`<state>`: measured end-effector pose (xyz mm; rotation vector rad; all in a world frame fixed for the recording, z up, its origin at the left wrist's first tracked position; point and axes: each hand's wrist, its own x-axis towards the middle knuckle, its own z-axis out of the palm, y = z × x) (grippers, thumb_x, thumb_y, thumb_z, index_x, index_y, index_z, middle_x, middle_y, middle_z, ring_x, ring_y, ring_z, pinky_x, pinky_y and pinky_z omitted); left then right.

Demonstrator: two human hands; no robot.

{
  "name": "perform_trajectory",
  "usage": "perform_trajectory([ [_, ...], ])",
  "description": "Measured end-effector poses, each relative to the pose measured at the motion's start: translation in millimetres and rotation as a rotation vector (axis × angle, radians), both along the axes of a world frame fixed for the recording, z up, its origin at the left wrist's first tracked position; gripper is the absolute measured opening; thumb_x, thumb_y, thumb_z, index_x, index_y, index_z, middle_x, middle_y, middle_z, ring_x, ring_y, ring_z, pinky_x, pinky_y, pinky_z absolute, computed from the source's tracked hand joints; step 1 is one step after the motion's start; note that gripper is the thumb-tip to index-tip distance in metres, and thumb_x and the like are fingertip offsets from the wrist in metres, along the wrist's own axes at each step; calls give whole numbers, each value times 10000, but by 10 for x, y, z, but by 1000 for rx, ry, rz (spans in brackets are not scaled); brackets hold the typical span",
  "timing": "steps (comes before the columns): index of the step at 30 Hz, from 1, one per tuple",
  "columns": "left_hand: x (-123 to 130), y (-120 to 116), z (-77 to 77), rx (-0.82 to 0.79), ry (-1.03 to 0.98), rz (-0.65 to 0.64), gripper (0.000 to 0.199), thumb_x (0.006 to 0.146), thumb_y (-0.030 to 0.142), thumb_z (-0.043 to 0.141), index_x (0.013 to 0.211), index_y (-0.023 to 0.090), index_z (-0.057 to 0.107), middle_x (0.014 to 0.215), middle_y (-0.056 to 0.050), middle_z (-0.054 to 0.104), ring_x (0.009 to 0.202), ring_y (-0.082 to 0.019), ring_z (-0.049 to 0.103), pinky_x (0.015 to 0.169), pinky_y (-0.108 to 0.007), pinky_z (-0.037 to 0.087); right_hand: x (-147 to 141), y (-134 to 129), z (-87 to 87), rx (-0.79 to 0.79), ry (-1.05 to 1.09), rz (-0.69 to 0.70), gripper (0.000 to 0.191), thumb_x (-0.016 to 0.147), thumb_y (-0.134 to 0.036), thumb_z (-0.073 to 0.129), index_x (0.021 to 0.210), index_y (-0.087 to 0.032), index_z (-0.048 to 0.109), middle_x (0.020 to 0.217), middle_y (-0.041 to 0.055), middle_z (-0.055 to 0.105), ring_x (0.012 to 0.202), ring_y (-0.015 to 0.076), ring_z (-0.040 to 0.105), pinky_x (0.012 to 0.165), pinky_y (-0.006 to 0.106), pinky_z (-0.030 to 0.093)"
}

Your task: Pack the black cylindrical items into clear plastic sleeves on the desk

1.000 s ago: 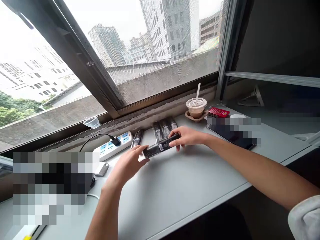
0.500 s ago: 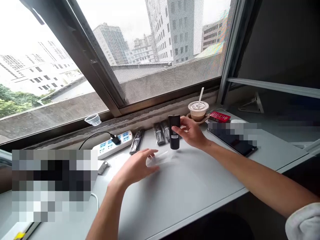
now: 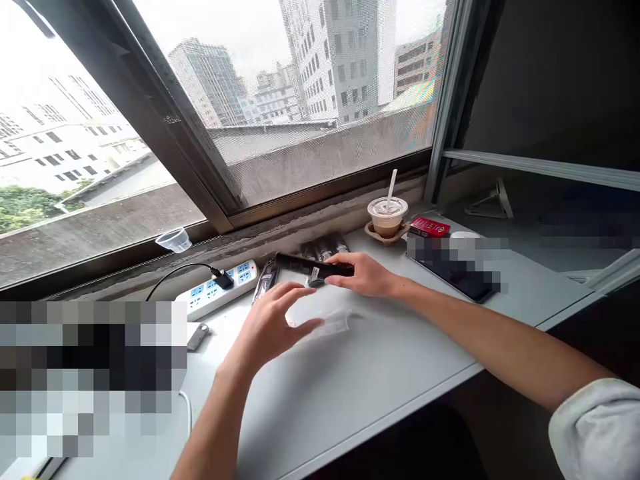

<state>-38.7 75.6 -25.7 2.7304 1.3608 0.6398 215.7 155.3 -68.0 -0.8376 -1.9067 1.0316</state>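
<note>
1. Fingers of the right hand are closed on the right end of a black bar, thumb on the near side.
2. I see the bar lying almost level in that grip, pointing left over the back part of the desk, with a small white label facing us. Whether its far end rests on anything, I can't tell from here.
3. The left hand is spread, thumb well apart from the fingers, with nothing gripped that I can make out.
4. Just beyond that thumb lies a clear bag, flat on the desk; whether the thumb touches it, I can't say.
5. Behind the bar, near the wall, black packs in clear wrap lie side by side. One more pack lies just right of the white strip.
6. A black plug sits in the strip, its cable curving off left.
7. Over to the right, a lidded cup with a straw stands in a brown tray. Beside it is a red box, and nearer us a dark tablet, partly blurred.
8. A clear tub lies tilted by the window, above the strip.
</note>
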Motion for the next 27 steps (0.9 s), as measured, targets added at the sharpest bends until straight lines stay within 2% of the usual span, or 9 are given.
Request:
perform_trajectory([
  [3,53,22,-7,288,-35,-33,272,960,329,694,1227,281,693,1181,-75,718,1092,-251,663,961,-407,541,-31,-36,43,-29,49,-59,379,820,-402,806,1133,-208,720,967,35,740,860,202,671,746,300,506],
  [6,86,34,-4,421,47,-17,414,950,305,713,1355,306,627,1331,-87,667,1252,-297,587,1078,-486,469,-68,-71,32,-105,94,20,418,798,-451,832,1105,-189,721,902,34,719,793,189,655,683,292,506],
  [8,92,45,-9,402,107,-12,447,971,296,684,1407,315,588,1357,-92,647,1267,-303,567,1083,-501,456,-95,-94,13,-183,152,121,437,801,-443,839,1121,-180,703,880,32,710,801,188,661,709,297,527],
  [11,87,66,-30,301,156,-16,395,1015,281,613,1406,331,585,1289,-90,658,1156,-278,596,990,-466,507,-115,-111,-13,-316,243,262,504,833,-395,829,1237,-182,617,858,22,709,812,184,679,777,320,564],
  [15,103,64,-48,271,183,-9,401,1024,273,586,1420,335,582,1283,-104,639,1128,-291,577,941,-477,522,-85,-97,-20,-365,261,337,542,861,-357,815,1312,-191,566,892,23,717,814,169,686,815,326,579],
  [21,122,35,-45,253,183,-6,472,1023,219,559,1460,396,552,1290,-102,610,1142,-296,562,934,-486,527,-57,-100,-1,-327,200,335,595,879,-384,787,1389,-194,547,933,39,733,841,185,700,834,340,583],
  [24,84,58,-60,223,169,1,475,1025,249,570,1482,369,525,1289,-103,611,1136,-294,562,947,-487,534,-67,-94,-6,-198,80,196,591,861,-428,796,1371,-208,594,940,41,738,826,196,694,782,325,563],
  [27,32,89,-90,195,147,30,534,1005,260,610,1518,298,467,1292,-111,628,1132,-300,566,958,-494,541,-59,-66,-12,32,-108,21,422,846,-489,799,1161,-213,740,901,37,735,756,185,640,694,305,500],
])
